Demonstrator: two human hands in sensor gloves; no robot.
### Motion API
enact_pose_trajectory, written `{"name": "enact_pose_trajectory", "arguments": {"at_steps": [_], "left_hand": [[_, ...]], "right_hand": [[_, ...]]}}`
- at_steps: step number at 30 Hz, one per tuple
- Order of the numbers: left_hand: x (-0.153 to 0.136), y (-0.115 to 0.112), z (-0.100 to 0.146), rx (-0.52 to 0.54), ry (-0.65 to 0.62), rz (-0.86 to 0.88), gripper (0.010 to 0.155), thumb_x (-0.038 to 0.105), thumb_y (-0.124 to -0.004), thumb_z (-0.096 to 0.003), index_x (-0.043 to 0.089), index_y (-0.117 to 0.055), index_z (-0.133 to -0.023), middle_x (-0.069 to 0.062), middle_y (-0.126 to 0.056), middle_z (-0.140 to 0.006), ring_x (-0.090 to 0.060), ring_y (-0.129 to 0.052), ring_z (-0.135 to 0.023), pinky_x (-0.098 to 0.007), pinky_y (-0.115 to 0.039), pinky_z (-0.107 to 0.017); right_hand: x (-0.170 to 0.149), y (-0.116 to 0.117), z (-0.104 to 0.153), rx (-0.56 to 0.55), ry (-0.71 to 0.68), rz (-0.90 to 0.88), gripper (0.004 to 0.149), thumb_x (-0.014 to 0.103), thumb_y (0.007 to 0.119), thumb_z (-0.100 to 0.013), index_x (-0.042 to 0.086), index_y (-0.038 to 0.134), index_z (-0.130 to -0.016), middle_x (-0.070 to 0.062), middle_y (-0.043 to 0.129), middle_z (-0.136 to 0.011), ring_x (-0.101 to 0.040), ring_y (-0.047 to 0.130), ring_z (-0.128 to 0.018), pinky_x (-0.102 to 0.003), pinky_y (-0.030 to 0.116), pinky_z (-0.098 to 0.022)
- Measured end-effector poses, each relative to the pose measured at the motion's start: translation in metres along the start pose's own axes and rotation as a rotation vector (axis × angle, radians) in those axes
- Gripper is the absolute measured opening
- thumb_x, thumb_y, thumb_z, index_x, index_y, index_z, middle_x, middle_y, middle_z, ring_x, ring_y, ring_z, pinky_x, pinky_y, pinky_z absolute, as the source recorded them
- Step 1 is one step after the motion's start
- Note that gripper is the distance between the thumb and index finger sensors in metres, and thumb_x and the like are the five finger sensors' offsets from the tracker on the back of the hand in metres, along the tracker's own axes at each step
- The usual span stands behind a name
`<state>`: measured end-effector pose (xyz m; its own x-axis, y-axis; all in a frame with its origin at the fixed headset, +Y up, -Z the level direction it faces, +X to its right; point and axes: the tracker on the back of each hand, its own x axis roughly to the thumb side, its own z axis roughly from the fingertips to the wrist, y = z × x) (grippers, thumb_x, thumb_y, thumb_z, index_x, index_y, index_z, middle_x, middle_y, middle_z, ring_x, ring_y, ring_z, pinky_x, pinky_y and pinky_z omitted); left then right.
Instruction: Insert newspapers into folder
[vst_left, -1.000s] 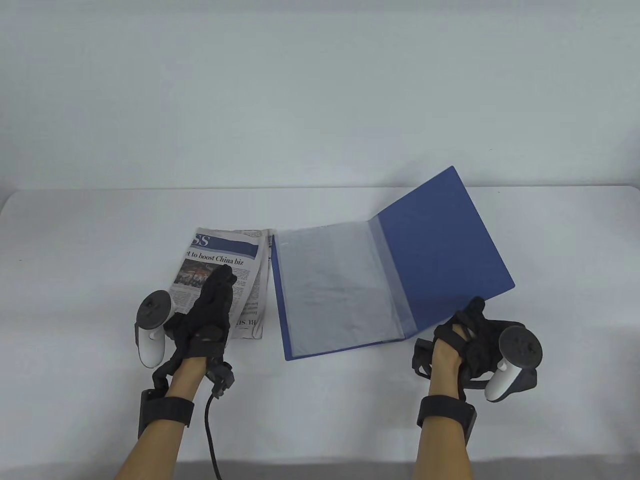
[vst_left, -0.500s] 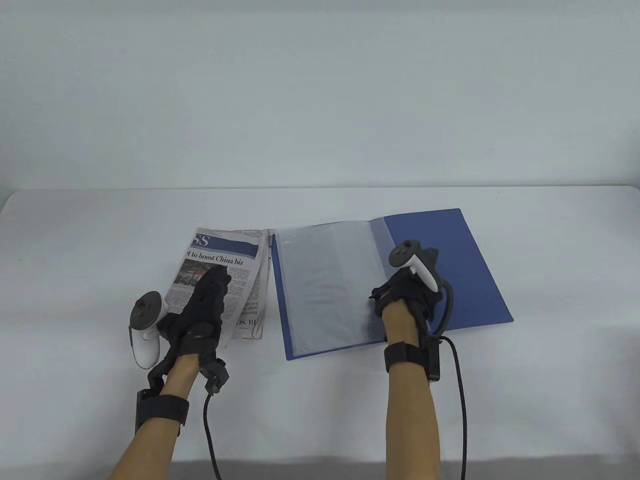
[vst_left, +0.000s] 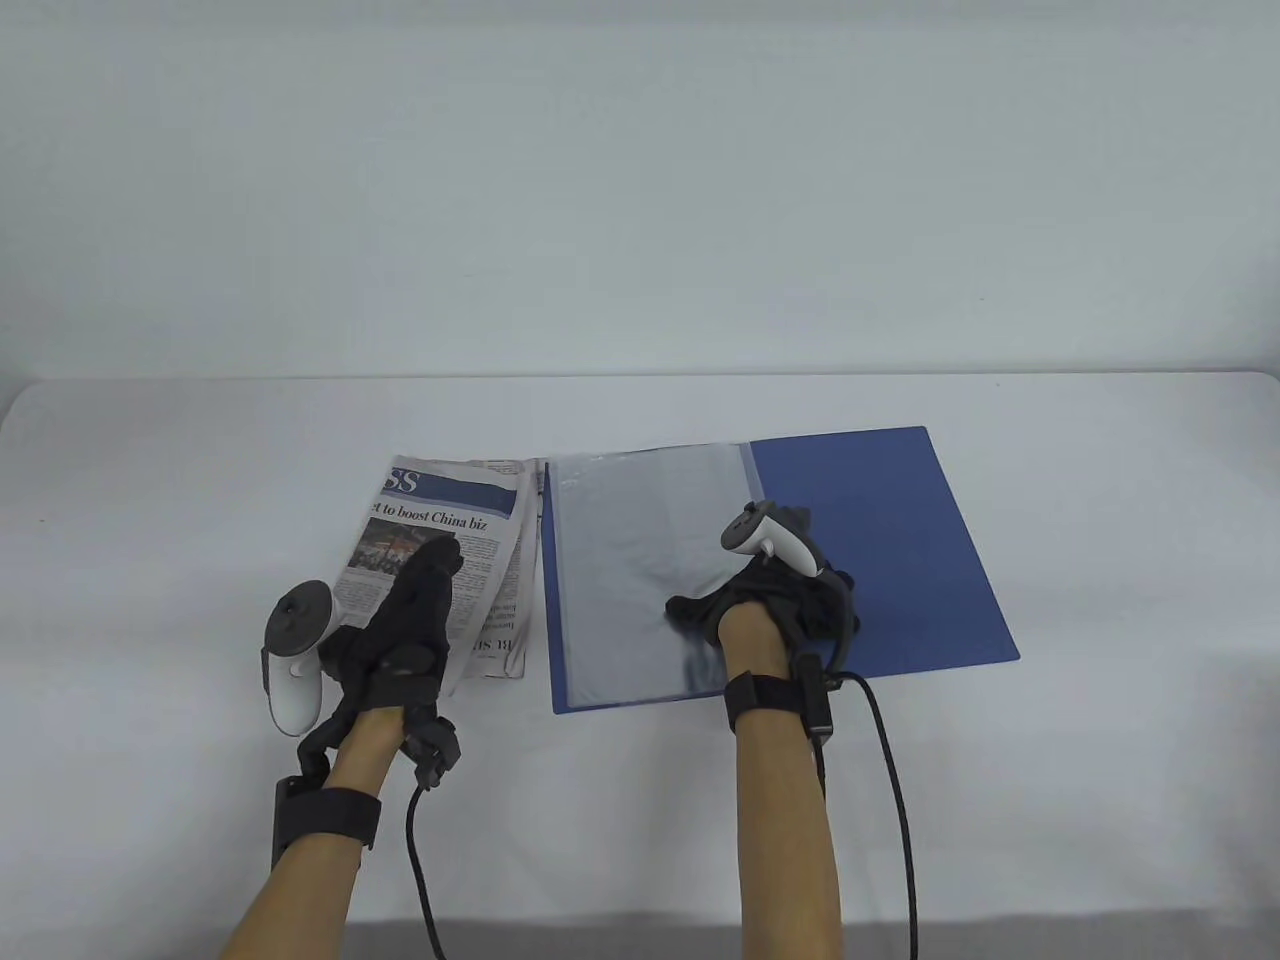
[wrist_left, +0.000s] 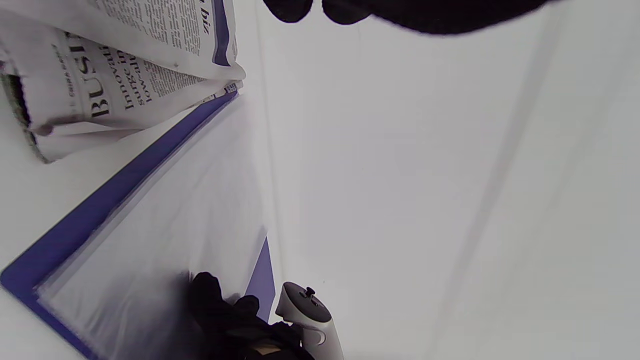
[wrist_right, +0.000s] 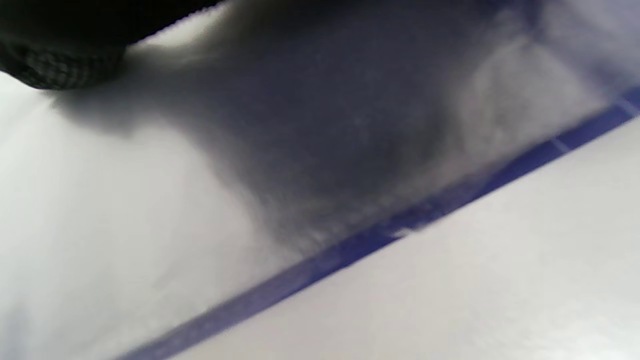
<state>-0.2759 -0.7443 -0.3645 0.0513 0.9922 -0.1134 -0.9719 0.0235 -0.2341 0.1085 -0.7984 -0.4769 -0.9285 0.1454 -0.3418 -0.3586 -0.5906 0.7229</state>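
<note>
A folded newspaper (vst_left: 440, 515) lies on the white table, left of an open blue folder (vst_left: 880, 560). The folder lies flat, with clear sleeves (vst_left: 620, 560) on its left half. My left hand (vst_left: 415, 600) rests flat on the newspaper's lower part, fingers stretched out. My right hand (vst_left: 770, 600) presses on the sleeves near the folder's spine, thumb spread to the left. The left wrist view shows the newspaper (wrist_left: 125, 65), the folder's blue edge (wrist_left: 115, 185) and my right hand (wrist_left: 230, 320). The right wrist view is blurred and shows sleeve plastic and the folder's blue edge (wrist_right: 350, 245).
The white table (vst_left: 150, 600) runs wide on both sides, with a plain pale wall behind it. Cables hang from both wrists toward the table's front edge.
The folder's right cover, raised before, has dropped flat. My right hand moved from the cover's lower corner up and left onto the sleeves. The left hand stayed on the newspaper.
</note>
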Motion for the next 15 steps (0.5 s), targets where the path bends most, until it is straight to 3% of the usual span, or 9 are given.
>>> {"name": "enact_pose_trajectory", "arguments": {"at_steps": [5,8,10,12,15], "left_hand": [[0.000,0.002,0.000,0.006,0.006,0.007,0.069,0.053,-0.050,-0.0607,0.034,-0.024,-0.121,-0.002,-0.021,-0.128,-0.035,-0.011,-0.121,-0.063,-0.018,-0.089],[-0.001,0.003,-0.001,0.008,0.010,0.017,0.069,0.053,-0.051,-0.0606,0.034,-0.024,-0.121,-0.002,-0.021,-0.128,-0.034,-0.011,-0.121,-0.063,-0.018,-0.089],[-0.003,0.003,-0.001,0.010,0.021,0.014,0.069,0.054,-0.051,-0.0606,0.034,-0.024,-0.121,-0.002,-0.021,-0.128,-0.034,-0.011,-0.121,-0.063,-0.018,-0.089],[-0.006,0.004,-0.001,0.010,0.036,0.009,0.069,0.054,-0.051,-0.0606,0.034,-0.024,-0.121,-0.002,-0.022,-0.129,-0.034,-0.011,-0.121,-0.063,-0.018,-0.090],[-0.008,0.005,-0.002,0.009,0.045,0.017,0.069,0.054,-0.051,-0.0605,0.034,-0.024,-0.121,-0.002,-0.021,-0.129,-0.033,-0.010,-0.122,-0.063,-0.018,-0.090]], "right_hand": [[-0.007,-0.008,0.006,0.044,-0.137,-0.066,0.134,0.075,0.076,-0.041,0.002,-0.028,-0.085,-0.039,-0.023,-0.078,-0.072,-0.017,-0.062,-0.088,0.018,-0.041],[-0.026,-0.033,0.020,-0.161,-0.148,-0.397,0.116,0.066,0.072,-0.052,-0.001,-0.009,-0.099,-0.037,0.001,-0.096,-0.071,0.003,-0.080,-0.086,0.026,-0.050],[-0.035,-0.044,0.022,-0.257,-0.063,-0.462,0.096,0.056,0.071,-0.059,-0.004,0.013,-0.106,-0.035,0.026,-0.101,-0.067,0.025,-0.086,-0.081,0.037,-0.055],[-0.030,-0.047,0.019,-0.289,0.007,-0.389,0.093,0.052,0.074,-0.060,-0.006,0.019,-0.106,-0.034,0.035,-0.100,-0.064,0.036,-0.086,-0.079,0.044,-0.056],[0.001,-0.032,0.006,-0.114,0.117,-0.161,0.107,0.055,0.075,-0.057,-0.005,-0.002,-0.101,-0.036,0.007,-0.097,-0.068,0.017,-0.084,-0.081,0.039,-0.057]]}}
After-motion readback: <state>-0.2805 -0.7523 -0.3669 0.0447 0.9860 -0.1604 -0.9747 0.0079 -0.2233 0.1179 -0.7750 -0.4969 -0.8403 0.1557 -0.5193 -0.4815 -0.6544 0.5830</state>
